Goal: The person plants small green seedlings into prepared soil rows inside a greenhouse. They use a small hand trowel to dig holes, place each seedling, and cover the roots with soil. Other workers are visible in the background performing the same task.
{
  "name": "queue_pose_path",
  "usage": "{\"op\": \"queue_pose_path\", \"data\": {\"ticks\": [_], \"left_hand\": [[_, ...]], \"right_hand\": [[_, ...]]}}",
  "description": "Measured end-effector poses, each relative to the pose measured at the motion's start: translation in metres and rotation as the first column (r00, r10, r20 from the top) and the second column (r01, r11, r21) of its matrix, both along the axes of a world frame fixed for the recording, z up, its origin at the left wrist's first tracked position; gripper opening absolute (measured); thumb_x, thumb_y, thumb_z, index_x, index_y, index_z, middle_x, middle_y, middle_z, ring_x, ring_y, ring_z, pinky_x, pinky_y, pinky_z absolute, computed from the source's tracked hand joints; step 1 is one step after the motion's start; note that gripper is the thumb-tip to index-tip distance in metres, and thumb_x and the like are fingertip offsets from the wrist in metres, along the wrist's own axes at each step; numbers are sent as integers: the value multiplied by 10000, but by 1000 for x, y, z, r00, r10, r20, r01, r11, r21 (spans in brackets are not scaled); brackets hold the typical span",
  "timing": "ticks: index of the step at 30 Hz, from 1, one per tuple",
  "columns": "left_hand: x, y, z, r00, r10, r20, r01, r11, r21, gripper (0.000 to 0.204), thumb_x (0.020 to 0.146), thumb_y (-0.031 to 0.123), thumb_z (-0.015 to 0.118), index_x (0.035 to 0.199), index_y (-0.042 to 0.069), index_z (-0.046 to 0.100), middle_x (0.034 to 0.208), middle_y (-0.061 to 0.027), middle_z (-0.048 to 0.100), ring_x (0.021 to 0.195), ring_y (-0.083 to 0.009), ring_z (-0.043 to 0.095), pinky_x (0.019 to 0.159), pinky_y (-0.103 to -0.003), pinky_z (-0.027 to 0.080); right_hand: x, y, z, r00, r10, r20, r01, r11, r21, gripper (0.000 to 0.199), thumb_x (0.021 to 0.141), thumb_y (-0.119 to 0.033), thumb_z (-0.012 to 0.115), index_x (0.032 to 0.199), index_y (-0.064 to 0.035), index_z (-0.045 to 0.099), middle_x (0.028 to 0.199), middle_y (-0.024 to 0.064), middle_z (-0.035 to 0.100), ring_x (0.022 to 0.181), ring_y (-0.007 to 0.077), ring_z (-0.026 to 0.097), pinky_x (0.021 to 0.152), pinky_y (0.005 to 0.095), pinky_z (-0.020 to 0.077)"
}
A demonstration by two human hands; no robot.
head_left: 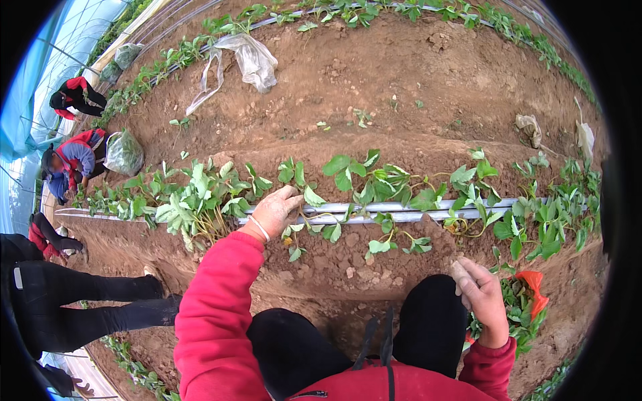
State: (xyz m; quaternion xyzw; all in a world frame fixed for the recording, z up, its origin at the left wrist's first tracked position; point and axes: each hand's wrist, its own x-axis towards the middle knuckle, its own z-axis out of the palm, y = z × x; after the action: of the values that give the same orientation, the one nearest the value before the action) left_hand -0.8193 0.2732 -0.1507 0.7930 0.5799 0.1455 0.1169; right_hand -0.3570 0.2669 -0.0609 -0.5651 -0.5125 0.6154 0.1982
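Note:
My left hand, with a white band at the wrist, reaches over the planted ridge. Its fingers are pinched together at a small strawberry plant, whose leaves show beside the fingertips; the stem is hidden. Two pale drip tapes run along the ridge just right of that hand. Above my right knee, my right hand is curled, palm partly up. A soil-brown, blade-like shape extends from near its fingers toward the ridge; any handle is hidden, and I cannot tell its kind.
Strawberry plants line the ridge both ways. Beside my right hand lie loose plants with an orange bag. A clear plastic bag lies on the far soil. Several people work at left; one standing person's legs are close.

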Motion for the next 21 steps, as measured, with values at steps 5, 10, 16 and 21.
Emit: {"op": "queue_pose_path", "data": {"ticks": [5,10,16,21], "left_hand": [[-3,3,-4,986,-86,-143,78,995,-61,162,709,87,611,862,40,638,968,-116,519,907,-294,571,779,-371,479],[-5,3,-2,922,182,341,-134,978,-161,135,718,20,627,849,38,650,963,-99,546,891,-248,593,779,-328,487],[-14,-34,37,118,594,795,-459,743,-487,209,837,136,667,928,-48,632,843,-84,626,663,-114,592,580,-221,469],[-7,-68,24,-389,469,793,-203,796,-570,269,847,60,602,1089,-43,545,971,-115,612,761,-199,590,653,-248,494]], "right_hand": [[-8,1,2,998,51,-21,-51,998,26,406,872,-112,549,1252,24,502,706,27,548,452,43,413,415,179,331],[-18,6,8,989,139,52,-147,970,193,374,864,-126,564,1201,34,539,725,38,567,532,61,485,454,187,367],[-63,22,24,828,456,325,-560,649,515,347,801,-128,598,1134,-32,603,947,132,665,803,265,646,685,344,513],[-125,32,32,472,477,741,-881,228,415,241,781,-144,561,1008,-122,638,703,117,584,616,297,596,534,407,489]]}}
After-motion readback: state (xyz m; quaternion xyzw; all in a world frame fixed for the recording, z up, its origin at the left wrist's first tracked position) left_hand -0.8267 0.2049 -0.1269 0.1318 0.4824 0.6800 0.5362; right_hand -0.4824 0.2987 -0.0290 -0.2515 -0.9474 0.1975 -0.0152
